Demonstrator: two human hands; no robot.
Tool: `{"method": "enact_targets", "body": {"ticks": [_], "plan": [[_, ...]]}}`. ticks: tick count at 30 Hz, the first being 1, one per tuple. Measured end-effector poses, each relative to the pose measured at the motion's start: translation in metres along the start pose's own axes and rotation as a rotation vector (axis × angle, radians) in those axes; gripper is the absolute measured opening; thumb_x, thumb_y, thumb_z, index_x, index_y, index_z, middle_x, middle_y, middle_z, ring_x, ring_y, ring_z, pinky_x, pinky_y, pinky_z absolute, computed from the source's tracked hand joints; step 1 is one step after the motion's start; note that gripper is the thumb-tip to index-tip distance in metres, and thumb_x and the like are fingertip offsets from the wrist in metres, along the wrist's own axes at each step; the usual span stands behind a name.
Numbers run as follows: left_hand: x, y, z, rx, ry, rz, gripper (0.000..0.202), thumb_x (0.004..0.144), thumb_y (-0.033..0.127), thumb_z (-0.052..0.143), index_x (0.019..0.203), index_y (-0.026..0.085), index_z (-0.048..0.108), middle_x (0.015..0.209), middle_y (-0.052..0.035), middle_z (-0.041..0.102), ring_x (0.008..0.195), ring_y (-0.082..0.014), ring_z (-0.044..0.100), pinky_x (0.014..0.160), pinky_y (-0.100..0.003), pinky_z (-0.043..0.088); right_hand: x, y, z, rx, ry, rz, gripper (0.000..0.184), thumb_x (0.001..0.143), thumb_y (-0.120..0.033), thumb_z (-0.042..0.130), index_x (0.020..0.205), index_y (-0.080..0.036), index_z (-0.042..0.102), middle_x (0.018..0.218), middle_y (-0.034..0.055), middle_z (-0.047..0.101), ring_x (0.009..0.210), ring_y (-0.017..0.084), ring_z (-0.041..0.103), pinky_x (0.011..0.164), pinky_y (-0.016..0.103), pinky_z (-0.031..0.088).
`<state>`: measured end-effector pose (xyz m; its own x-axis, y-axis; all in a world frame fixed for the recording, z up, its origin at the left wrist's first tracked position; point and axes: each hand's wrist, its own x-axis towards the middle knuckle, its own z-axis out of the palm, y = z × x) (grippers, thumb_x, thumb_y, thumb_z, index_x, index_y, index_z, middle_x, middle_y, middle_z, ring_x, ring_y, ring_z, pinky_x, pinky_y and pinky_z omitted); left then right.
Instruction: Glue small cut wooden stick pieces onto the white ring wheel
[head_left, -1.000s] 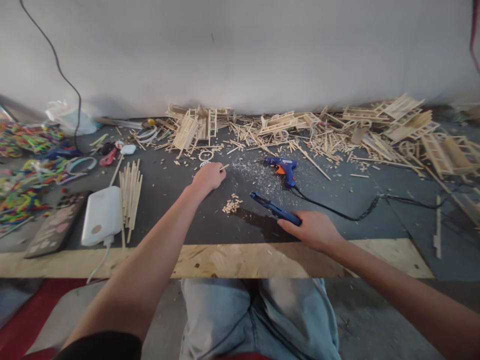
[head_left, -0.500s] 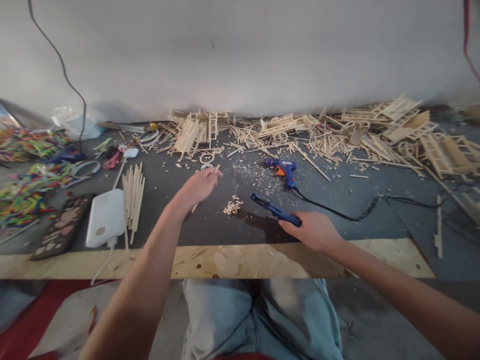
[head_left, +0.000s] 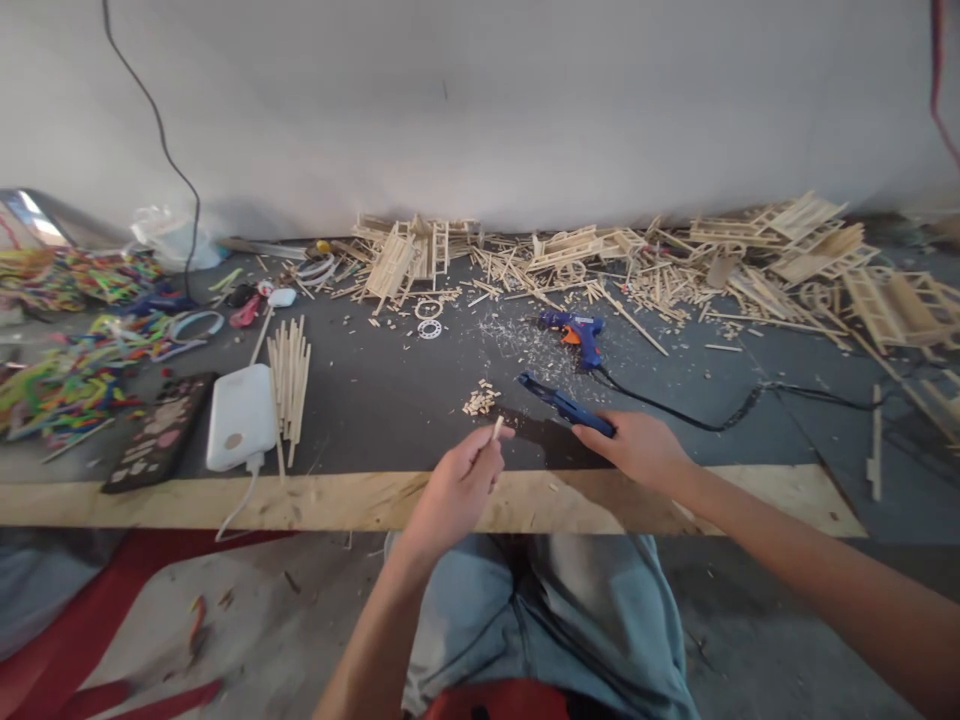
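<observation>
Pinched in my left hand (head_left: pixel 466 480) is a thin wooden stick (head_left: pixel 497 429), with its pale tip poking out above the fingers; the rest of it is hidden. This hand is over the table's front part, just below a small heap of short cut stick pieces (head_left: pixel 480 398). My right hand (head_left: pixel 637 450) grips a dark blue hand cutter (head_left: pixel 562 402), whose head points up and left toward the heap. Whether its jaws are apart is hard to see. Beyond it lies a blue glue gun (head_left: pixel 576 334) with an orange trigger.
A bundle of wooden sticks (head_left: pixel 289 390) lies beside a white power bank (head_left: pixel 241 418) and a patterned dark phone case (head_left: pixel 160 430). Colourful fuzzy strips (head_left: pixel 67 385) cover the left. Wooden stick models (head_left: pixel 806 235) line the wall. A black cord (head_left: pixel 675 415) runs right.
My left hand has moved right and toward me, bringing the stick from near the white rings to below the heap. My right hand keeps holding the cutter in much the same place.
</observation>
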<state>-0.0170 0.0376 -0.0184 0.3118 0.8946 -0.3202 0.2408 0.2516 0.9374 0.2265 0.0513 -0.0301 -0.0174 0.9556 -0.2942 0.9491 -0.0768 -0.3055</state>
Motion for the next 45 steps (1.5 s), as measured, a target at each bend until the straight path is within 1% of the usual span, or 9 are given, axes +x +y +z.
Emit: {"method": "enact_targets", "body": {"ticks": [5, 11, 18, 21, 24, 29, 35, 41, 45], "plan": [[-0.012, -0.013, 0.009, -0.100, 0.011, -0.006, 0.033, 0.089, 0.047, 0.041, 0.107, 0.023, 0.056, 0.061, 0.0043, 0.038, 0.047, -0.0093, 0.031, 0.045, -0.024, 0.025, -0.004, -0.002, -0.004, 0.088, -0.015, 0.003, 0.047, 0.087, -0.059, 0.038, 0.075, -0.020, 0.062, 0.066, 0.0047, 0.063, 0.061, 0.021, 0.058, 0.053, 0.028, 0.031], [-0.025, -0.006, 0.018, -0.190, 0.003, -0.005, 0.031, 0.090, 0.046, 0.042, 0.104, 0.020, 0.054, 0.070, 0.0010, 0.053, 0.046, -0.0075, 0.039, 0.042, -0.022, 0.028, -0.019, -0.011, -0.018, 0.157, -0.054, -0.027, 0.041, 0.088, -0.055, 0.040, 0.076, -0.020, 0.060, 0.062, 0.0033, 0.063, 0.058, 0.020, 0.058, 0.053, 0.028, 0.033], [-0.033, -0.005, 0.029, -0.246, 0.068, 0.082, 0.036, 0.092, 0.046, 0.041, 0.106, 0.016, 0.055, 0.063, 0.0043, 0.049, 0.048, -0.0057, 0.035, 0.046, -0.019, 0.028, -0.050, -0.035, -0.025, 0.193, -0.075, -0.148, 0.028, 0.087, -0.046, 0.047, 0.094, -0.022, 0.062, 0.083, 0.0046, 0.069, 0.074, 0.022, 0.064, 0.063, 0.030, 0.041], [-0.032, -0.008, 0.032, -0.271, 0.059, 0.098, 0.034, 0.093, 0.046, 0.040, 0.100, 0.016, 0.055, 0.066, 0.0035, 0.051, 0.047, -0.0049, 0.036, 0.046, -0.019, 0.028, -0.056, -0.040, -0.024, 0.175, -0.041, -0.190, 0.034, 0.085, -0.045, 0.051, 0.108, -0.021, 0.060, 0.103, 0.0083, 0.068, 0.094, 0.026, 0.063, 0.076, 0.034, 0.045], [-0.032, -0.009, 0.035, -0.326, 0.041, 0.096, 0.033, 0.093, 0.046, 0.041, 0.089, 0.016, 0.052, 0.068, 0.0022, 0.054, 0.045, -0.0041, 0.035, 0.044, -0.019, 0.027, -0.059, -0.044, -0.021, 0.158, -0.033, -0.201, 0.041, 0.084, -0.045, 0.052, 0.116, -0.019, 0.058, 0.111, 0.0105, 0.066, 0.103, 0.028, 0.060, 0.085, 0.037, 0.044], [-0.032, -0.010, 0.042, -0.377, 0.070, 0.117, 0.033, 0.093, 0.046, 0.041, 0.077, 0.017, 0.046, 0.068, 0.0021, 0.054, 0.044, -0.0039, 0.035, 0.043, -0.019, 0.027, -0.061, -0.050, -0.020, 0.139, -0.049, -0.212, 0.031, 0.083, -0.040, 0.053, 0.105, -0.020, 0.062, 0.103, 0.0087, 0.068, 0.094, 0.026, 0.063, 0.079, 0.036, 0.046], [-0.031, -0.014, 0.054, -0.395, 0.165, 0.055, 0.033, 0.093, 0.047, 0.039, 0.080, 0.018, 0.046, 0.064, 0.0038, 0.049, 0.046, -0.0052, 0.035, 0.043, -0.019, 0.027, -0.058, -0.051, -0.015, 0.108, -0.037, -0.180, 0.026, 0.083, -0.040, 0.053, 0.095, -0.019, 0.063, 0.090, 0.0075, 0.069, 0.081, 0.023, 0.064, 0.065, 0.032, 0.045], [-0.028, -0.018, 0.057, -0.453, 0.205, 0.002, 0.034, 0.092, 0.050, 0.038, 0.089, 0.018, 0.050, 0.060, 0.0058, 0.042, 0.045, -0.0066, 0.031, 0.043, -0.020, 0.026, -0.055, -0.049, -0.014, 0.115, -0.082, -0.172, 0.029, 0.084, -0.045, 0.053, 0.096, -0.020, 0.063, 0.090, 0.0078, 0.069, 0.081, 0.023, 0.064, 0.065, 0.031, 0.044], [-0.026, -0.015, 0.042, -0.124, 0.263, 0.017, 0.031, 0.093, 0.043, 0.037, 0.089, 0.018, 0.055, 0.061, 0.0040, 0.045, 0.053, -0.0099, 0.042, 0.052, -0.022, 0.032, -0.050, -0.041, -0.021, 0.104, -0.061, -0.104, 0.034, 0.084, -0.050, 0.051, 0.096, -0.020, 0.062, 0.094, 0.0090, 0.069, 0.083, 0.025, 0.065, 0.064, 0.031, 0.043]]}}
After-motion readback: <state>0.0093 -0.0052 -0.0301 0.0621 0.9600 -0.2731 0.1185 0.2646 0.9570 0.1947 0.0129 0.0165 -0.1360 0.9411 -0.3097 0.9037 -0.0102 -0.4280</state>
